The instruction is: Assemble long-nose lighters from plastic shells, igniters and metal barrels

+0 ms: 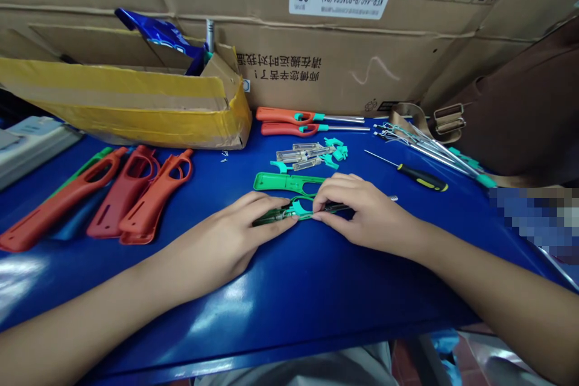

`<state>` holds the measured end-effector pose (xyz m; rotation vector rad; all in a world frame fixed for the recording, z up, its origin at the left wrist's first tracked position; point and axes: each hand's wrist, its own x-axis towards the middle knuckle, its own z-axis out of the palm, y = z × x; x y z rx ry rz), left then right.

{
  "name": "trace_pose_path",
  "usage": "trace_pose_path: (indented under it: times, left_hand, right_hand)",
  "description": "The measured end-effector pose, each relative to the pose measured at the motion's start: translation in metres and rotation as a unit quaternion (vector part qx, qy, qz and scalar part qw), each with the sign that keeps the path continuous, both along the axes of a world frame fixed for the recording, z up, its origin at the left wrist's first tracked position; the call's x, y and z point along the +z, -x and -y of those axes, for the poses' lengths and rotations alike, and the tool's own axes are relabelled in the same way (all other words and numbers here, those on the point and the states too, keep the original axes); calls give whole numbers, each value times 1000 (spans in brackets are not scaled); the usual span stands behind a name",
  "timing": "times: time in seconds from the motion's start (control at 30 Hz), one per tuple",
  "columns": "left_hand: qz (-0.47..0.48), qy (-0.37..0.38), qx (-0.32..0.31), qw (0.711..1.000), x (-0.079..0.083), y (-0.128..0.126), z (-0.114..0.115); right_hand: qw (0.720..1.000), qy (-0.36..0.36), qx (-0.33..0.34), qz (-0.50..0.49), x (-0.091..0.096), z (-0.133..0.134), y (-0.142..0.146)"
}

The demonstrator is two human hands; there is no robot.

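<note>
Both my hands rest on the blue table [316, 289] around a green lighter handle half [283, 212] that lies flat with a teal trigger piece in it. My left hand [235, 235] presses on its left end with fingers laid along it. My right hand [357, 208] pinches the part at its right end, where a thin metal tube sticks out. Just behind lies a second green handle shell [287, 181]. A small heap of teal triggers and clear metal-capped parts [312, 154] sits beyond that.
Several orange handle shells [131, 193] lie at the left. Two assembled orange lighters [307, 122] lie by the cardboard boxes [344, 66]. A black-and-yellow screwdriver [418, 177] and a bundle of metal tubes [429, 148] lie at the right. A yellow-taped open box [136, 105] stands back left.
</note>
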<state>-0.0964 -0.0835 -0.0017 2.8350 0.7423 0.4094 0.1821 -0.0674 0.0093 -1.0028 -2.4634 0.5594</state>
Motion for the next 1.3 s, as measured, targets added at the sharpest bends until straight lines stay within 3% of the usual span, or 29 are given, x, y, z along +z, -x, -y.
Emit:
trace_pose_path:
  times: [0.33,0.67,1.03,1.3]
  left_hand:
    - [-22,-4,15,1000,1,-2,0]
    - [7,16,14,1000,1,-1,1]
    - [13,23,23,999,1,-5,3]
    - [4,14,25,1000,0,-6,6]
  right_hand:
    - [995,-91,23,29,8,8,1]
    - [1000,-15,-11,2,6,14,5]
    - [999,-44,-7,29,10,17,6]
    - [999,-19,-19,29,9,18,7]
